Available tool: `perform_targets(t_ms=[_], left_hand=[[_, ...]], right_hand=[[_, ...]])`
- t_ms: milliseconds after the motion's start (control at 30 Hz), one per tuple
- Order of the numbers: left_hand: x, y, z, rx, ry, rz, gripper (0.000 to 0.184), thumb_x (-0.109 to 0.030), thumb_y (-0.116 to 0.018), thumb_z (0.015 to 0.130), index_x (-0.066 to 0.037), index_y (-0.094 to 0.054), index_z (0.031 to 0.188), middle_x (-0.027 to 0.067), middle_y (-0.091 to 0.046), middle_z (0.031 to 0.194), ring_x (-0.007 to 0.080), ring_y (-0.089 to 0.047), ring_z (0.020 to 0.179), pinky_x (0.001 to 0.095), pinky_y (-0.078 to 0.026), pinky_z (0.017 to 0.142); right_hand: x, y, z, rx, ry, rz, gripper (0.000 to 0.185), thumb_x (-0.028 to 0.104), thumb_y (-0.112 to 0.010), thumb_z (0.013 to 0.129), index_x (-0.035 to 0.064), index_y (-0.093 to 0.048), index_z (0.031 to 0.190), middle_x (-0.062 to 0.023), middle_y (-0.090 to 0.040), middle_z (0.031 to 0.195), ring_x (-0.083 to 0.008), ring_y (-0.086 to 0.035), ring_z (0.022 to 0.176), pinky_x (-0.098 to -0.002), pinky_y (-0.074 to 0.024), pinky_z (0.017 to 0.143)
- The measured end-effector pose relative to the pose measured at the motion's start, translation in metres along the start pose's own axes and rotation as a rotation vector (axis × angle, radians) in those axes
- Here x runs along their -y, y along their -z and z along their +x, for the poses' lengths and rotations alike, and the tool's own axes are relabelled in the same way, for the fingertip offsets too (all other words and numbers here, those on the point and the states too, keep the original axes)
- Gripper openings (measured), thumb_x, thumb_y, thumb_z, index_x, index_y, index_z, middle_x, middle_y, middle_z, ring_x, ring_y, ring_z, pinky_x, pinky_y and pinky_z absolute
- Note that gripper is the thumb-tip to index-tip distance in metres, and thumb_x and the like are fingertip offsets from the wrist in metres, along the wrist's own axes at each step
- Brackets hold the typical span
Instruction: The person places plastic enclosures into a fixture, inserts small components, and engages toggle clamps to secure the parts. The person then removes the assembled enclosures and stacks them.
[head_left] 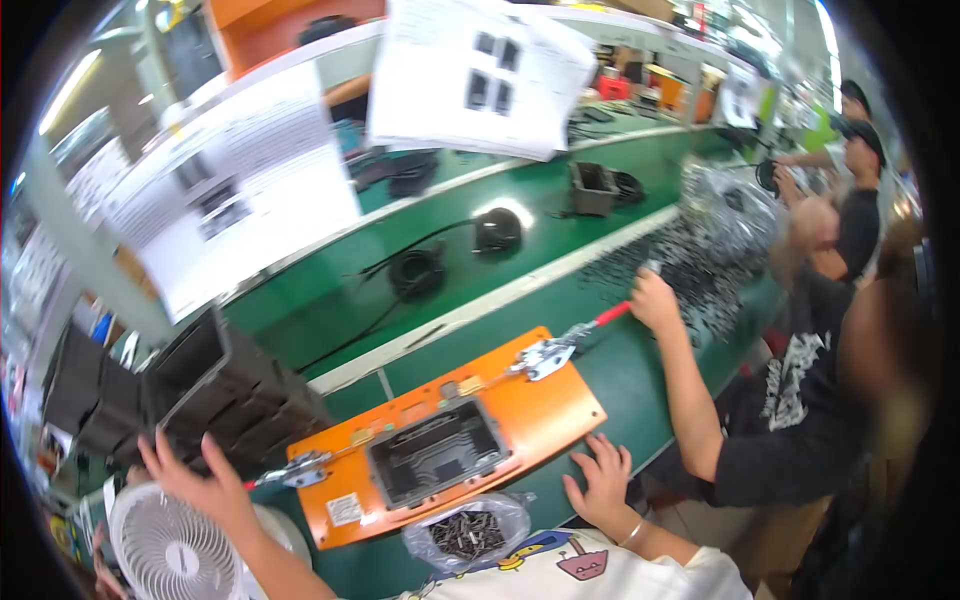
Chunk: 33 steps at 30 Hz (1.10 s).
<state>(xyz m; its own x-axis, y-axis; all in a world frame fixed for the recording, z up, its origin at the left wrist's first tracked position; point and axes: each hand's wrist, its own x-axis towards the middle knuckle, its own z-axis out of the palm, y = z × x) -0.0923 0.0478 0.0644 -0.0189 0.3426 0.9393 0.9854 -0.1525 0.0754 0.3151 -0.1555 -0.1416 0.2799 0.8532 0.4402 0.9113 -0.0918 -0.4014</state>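
Before me an orange fixture plate (560, 408) lies on the green bench, with a black open housing (440, 455) set in its middle. A toggle clamp (545, 358) with a red handle is at its right end, another clamp (305, 470) at its left. My left hand (200, 480), fingers spread and holding nothing, is in the air beside the left clamp, over a white fan (180, 555). My right hand (603, 480) rests with fingers apart near the plate's lower right corner. A plastic bag of screws (468, 535) sits against the plate's front edge.
Black crates (230, 390) are stacked at left. A co-worker's hand (655, 300) is by the right clamp's red handle. Small black parts (690, 270) are scattered at right near a clear bag (735, 210). Coiled cables (415, 272) lie on the green conveyor; printed sheets (480, 80) hang above.
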Motion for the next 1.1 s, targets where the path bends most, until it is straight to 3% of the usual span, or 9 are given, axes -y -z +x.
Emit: perform_targets(t_ms=[300, 500, 633, 700, 733, 800, 833, 967, 1100], left_hand=[[-0.040, 0.007, -0.117, 0.296, 0.104, -0.502, 0.038, -0.009, -0.052, 0.093, 0.004, -0.040, 0.126, 0.0246, -0.034, 0.143, 0.0382, -0.035, 0.132, 0.0480, -0.025, 0.110], [-0.062, 0.004, -0.133, 0.457, 0.203, -0.674, 0.038, -0.004, -0.053, 0.089, 0.002, -0.044, 0.125, 0.0236, -0.040, 0.137, 0.0371, -0.041, 0.126, 0.0440, -0.030, 0.107], [-0.060, 0.001, -0.131, 0.499, 0.374, -0.728, 0.034, -0.004, -0.053, 0.088, 0.001, -0.049, 0.121, 0.0197, -0.043, 0.134, 0.0318, -0.044, 0.125, 0.0395, -0.034, 0.103], [-0.058, -0.002, -0.135, 0.515, 0.442, -0.767, 0.033, -0.004, -0.053, 0.088, 0.000, -0.050, 0.120, 0.0183, -0.044, 0.134, 0.0298, -0.045, 0.123, 0.0373, -0.035, 0.102], [-0.058, -0.003, -0.135, 0.502, 0.424, -0.760, 0.031, -0.005, -0.053, 0.088, 0.000, -0.051, 0.118, 0.0183, -0.045, 0.132, 0.0300, -0.045, 0.122, 0.0373, -0.036, 0.101], [-0.057, -0.004, -0.137, 0.497, 0.403, -0.751, 0.030, -0.005, -0.053, 0.088, 0.000, -0.052, 0.117, 0.0186, -0.045, 0.132, 0.0305, -0.045, 0.122, 0.0378, -0.037, 0.100], [-0.057, -0.005, -0.137, 0.495, 0.382, -0.743, 0.029, -0.005, -0.053, 0.087, 0.000, -0.053, 0.116, 0.0189, -0.045, 0.131, 0.0311, -0.045, 0.122, 0.0383, -0.037, 0.100], [-0.059, -0.003, -0.134, 0.488, 0.370, -0.738, 0.026, -0.004, -0.053, 0.087, 0.001, -0.053, 0.113, 0.0196, -0.046, 0.131, 0.0322, -0.046, 0.122, 0.0392, -0.038, 0.101], [-0.059, -0.003, -0.133, 0.496, 0.376, -0.753, 0.025, -0.003, -0.053, 0.087, 0.001, -0.053, 0.112, 0.0200, -0.045, 0.131, 0.0322, -0.046, 0.122, 0.0390, -0.038, 0.101]], right_hand=[[-0.060, 0.013, 0.098, -0.141, -0.306, 0.331, 0.021, 0.005, -0.062, 0.084, 0.0012, -0.062, 0.104, -0.0176, -0.063, 0.098, -0.0314, -0.063, 0.079, -0.0376, -0.0509, 0.073], [-0.100, -0.049, 0.210, 0.105, 0.191, 0.107, 0.035, 0.012, -0.065, 0.083, 0.0156, -0.064, 0.118, -0.0102, -0.054, 0.134, -0.0332, -0.047, 0.127, -0.0418, -0.0436, 0.101], [-0.083, -0.082, 0.248, 0.824, 0.076, -0.086, 0.060, 0.059, -0.049, 0.085, 0.0365, -0.042, 0.141, 0.0116, -0.026, 0.156, -0.0158, -0.018, 0.146, -0.0686, -0.0072, 0.107], [-0.084, -0.087, 0.245, 0.813, 0.112, -0.153, 0.063, 0.065, -0.043, 0.084, 0.0402, -0.038, 0.142, 0.0166, -0.027, 0.154, -0.0119, -0.018, 0.145, -0.0669, -0.0101, 0.108], [-0.100, -0.099, 0.238, 0.755, 0.168, -0.156, 0.062, 0.063, -0.045, 0.085, 0.0386, -0.039, 0.142, 0.0136, -0.027, 0.155, -0.0127, -0.017, 0.145, -0.0647, -0.0131, 0.108], [-0.126, -0.117, 0.219, 0.541, 0.262, -0.150, 0.047, 0.038, -0.043, 0.095, 0.0180, -0.049, 0.137, -0.0077, -0.041, 0.148, -0.0203, -0.034, 0.139, -0.0550, -0.0183, 0.112], [-0.083, -0.062, 0.211, 0.402, 0.179, 0.062, 0.039, 0.028, -0.045, 0.094, 0.0116, -0.059, 0.126, -0.0127, -0.048, 0.141, -0.0248, -0.047, 0.129, -0.0485, -0.0304, 0.105], [-0.074, -0.043, 0.187, 0.186, -0.079, -0.071, 0.016, 0.013, -0.064, 0.081, 0.0046, -0.066, 0.096, -0.0163, -0.060, 0.116, -0.0310, -0.059, 0.100, -0.0447, -0.0449, 0.085], [-0.081, -0.021, 0.169, 0.086, -0.196, 0.086, 0.018, 0.004, -0.069, 0.075, -0.0017, -0.063, 0.091, -0.0166, -0.064, 0.090, -0.0321, -0.062, 0.085, -0.0388, -0.0516, 0.073]])
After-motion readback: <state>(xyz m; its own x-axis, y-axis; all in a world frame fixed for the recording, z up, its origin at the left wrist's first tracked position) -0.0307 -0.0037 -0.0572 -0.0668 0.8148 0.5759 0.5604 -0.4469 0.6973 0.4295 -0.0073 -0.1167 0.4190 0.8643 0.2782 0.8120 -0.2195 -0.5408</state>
